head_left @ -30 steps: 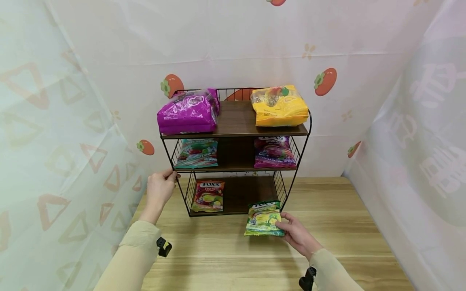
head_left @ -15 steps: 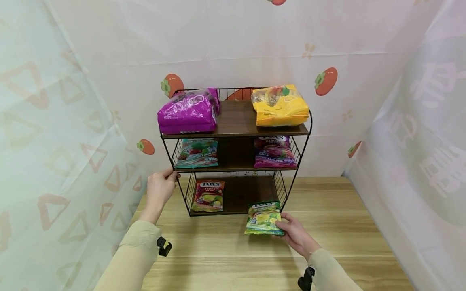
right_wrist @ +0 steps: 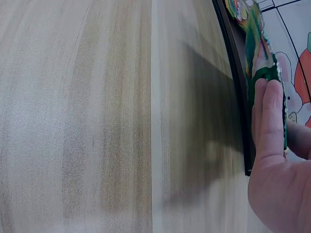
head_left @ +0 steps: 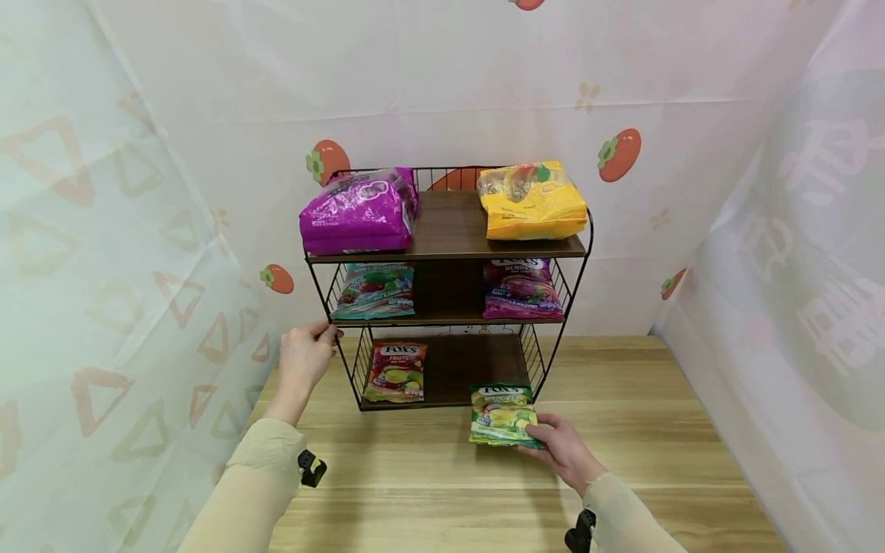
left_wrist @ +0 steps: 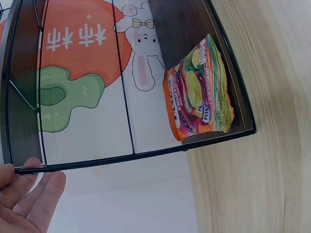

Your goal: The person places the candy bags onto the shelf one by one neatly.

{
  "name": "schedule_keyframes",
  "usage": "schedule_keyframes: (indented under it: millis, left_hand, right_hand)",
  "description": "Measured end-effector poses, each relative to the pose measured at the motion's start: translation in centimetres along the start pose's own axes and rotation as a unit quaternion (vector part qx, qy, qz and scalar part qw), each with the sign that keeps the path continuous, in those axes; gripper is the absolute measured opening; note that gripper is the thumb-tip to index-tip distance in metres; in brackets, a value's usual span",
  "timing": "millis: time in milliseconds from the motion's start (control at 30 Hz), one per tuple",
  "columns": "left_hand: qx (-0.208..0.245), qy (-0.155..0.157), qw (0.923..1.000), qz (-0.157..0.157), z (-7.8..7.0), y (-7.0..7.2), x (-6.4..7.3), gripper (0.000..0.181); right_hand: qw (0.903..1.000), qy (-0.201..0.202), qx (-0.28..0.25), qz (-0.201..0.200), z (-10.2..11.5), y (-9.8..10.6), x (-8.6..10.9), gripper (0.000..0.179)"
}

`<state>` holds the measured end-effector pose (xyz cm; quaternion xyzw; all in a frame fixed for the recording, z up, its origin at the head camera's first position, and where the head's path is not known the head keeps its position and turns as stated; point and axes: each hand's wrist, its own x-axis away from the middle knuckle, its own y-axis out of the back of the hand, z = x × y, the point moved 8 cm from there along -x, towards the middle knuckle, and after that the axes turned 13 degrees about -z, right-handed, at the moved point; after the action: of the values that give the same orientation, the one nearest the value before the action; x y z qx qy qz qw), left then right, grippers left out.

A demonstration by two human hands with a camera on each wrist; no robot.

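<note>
My right hand pinches a green and yellow candy bag by its right side, thumb on the front and fingers behind. The bag overlaps the front right of the bottom tier in the head view. Seen from the right wrist, straight fingers lie along the bag's back. With my left hand I grip the left front post of a black wire rack at middle-shelf height; the left wrist view has thumb and fingertips around the bar. An orange-red candy bag lies on the bottom tier at left.
On the top shelf sit a large purple bag and a yellow bag. A teal bag and a dark purple bag occupy the middle shelf. Printed cloth walls enclose the wooden table at the back and sides.
The right hand and the green bag have shifted slightly right, and the bag's top edge has dropped a little. My left hand keeps its place on the rack post.
</note>
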<state>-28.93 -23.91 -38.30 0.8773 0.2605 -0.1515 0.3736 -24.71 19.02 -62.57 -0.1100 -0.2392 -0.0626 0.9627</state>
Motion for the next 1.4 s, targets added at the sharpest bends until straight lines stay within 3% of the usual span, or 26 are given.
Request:
schedule_keyframes:
  millis: [333, 633, 1000, 1400]
  left_hand:
    - [0.002, 0.003, 1.0, 0.0, 0.0, -0.1, 0.0, 0.027]
    - [-0.002, 0.004, 1.0, -0.002, 0.1, 0.0, -0.1, 0.027]
    - [-0.004, 0.003, 1.0, 0.0, 0.2, -0.1, 0.0, 0.027]
    - [0.013, 0.027, 0.9995, 0.013, 0.3, -0.2, 0.2, 0.032]
  right_hand:
    - [0.9985, -0.035, -0.003, -0.043, -1.2, 0.4, -0.3, 0.053]
    - [0.9984, -0.048, 0.017, -0.022, -1.8, 0.0, 0.3, 0.048]
    - [0.9977, -0.053, -0.039, -0.015, -1.8, -0.5, 0.3, 0.053]
    - [0.9935, -0.032, -0.107, -0.024, -1.2, -0.8, -0.5, 0.053]
